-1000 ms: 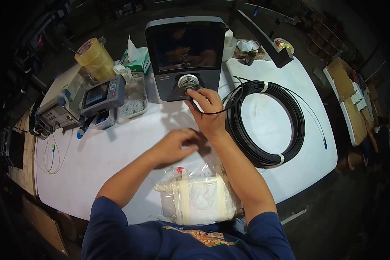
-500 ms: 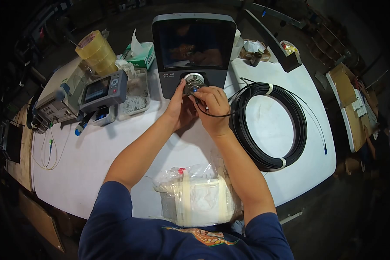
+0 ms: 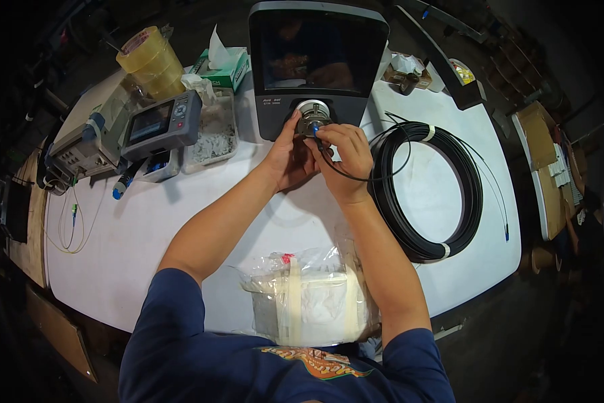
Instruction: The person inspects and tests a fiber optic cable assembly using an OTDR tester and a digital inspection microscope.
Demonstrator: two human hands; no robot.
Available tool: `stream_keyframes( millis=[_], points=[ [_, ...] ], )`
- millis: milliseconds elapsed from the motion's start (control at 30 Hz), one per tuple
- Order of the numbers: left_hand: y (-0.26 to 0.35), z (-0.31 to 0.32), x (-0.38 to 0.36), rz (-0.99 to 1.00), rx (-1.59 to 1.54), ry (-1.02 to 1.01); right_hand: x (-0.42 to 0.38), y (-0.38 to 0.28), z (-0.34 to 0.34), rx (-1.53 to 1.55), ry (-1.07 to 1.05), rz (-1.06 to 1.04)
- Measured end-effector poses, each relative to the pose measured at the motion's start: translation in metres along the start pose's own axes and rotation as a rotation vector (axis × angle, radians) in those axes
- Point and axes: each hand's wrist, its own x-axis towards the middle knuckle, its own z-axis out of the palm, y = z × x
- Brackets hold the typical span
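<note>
A black device with a dark screen (image 3: 319, 54) stands at the back of the table, with a round metal fixture (image 3: 313, 115) on its front. My left hand (image 3: 292, 156) is at the fixture's left and lower side, its thumb against it. My right hand (image 3: 346, 153) pinches a blue-tipped connector (image 3: 317, 127) at the fixture's face. A black cable (image 3: 356, 178) loops from the connector toward a large black cable coil (image 3: 384, 201) on the right. Whether the connector is seated in the fixture cannot be made out.
At the left are a handheld meter (image 3: 155, 125), a bench instrument (image 3: 87, 151), tape rolls (image 3: 155, 67), a tissue box (image 3: 231, 67) and a plastic bin (image 3: 211, 138). A plastic-wrapped package (image 3: 309, 302) lies near my body. A cable end (image 3: 507, 235) lies at the right.
The view has shifted a little, so the device and both hands appear farther right. My right hand still pinches the connector, and more of its blue part shows.
</note>
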Motion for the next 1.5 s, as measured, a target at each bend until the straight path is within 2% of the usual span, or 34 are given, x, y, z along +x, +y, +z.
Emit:
stream_keyframes(
  millis=[167,300,367,467,967,1267,1500],
  points=[
    [0.0,-0.013,0.005,-0.043,-0.07,-0.142,-0.003,0.0,-0.002,-0.001,-0.016,0.003],
    [-0.002,-0.015,0.006,-0.043,-0.124,-0.116,-0.002,0.0,-0.001,0.029,-0.005,-0.012],
    [-0.003,-0.017,0.008,-0.053,-0.117,-0.19,-0.002,0.0,0.0,0.031,-0.02,-0.05],
    [-0.005,-0.017,0.008,-0.059,-0.123,-0.158,-0.004,-0.003,-0.003,0.037,-0.031,0.001],
    [-0.003,-0.004,0.002,-0.046,-0.112,-0.091,-0.005,-0.002,-0.003,0.017,-0.042,-0.022],
    [-0.003,-0.013,0.007,-0.06,-0.11,-0.164,0.0,0.003,-0.002,-0.068,-0.078,-0.056],
    [-0.002,-0.009,0.006,-0.068,-0.123,-0.142,-0.001,0.003,-0.002,-0.095,-0.08,-0.027]
  ],
)
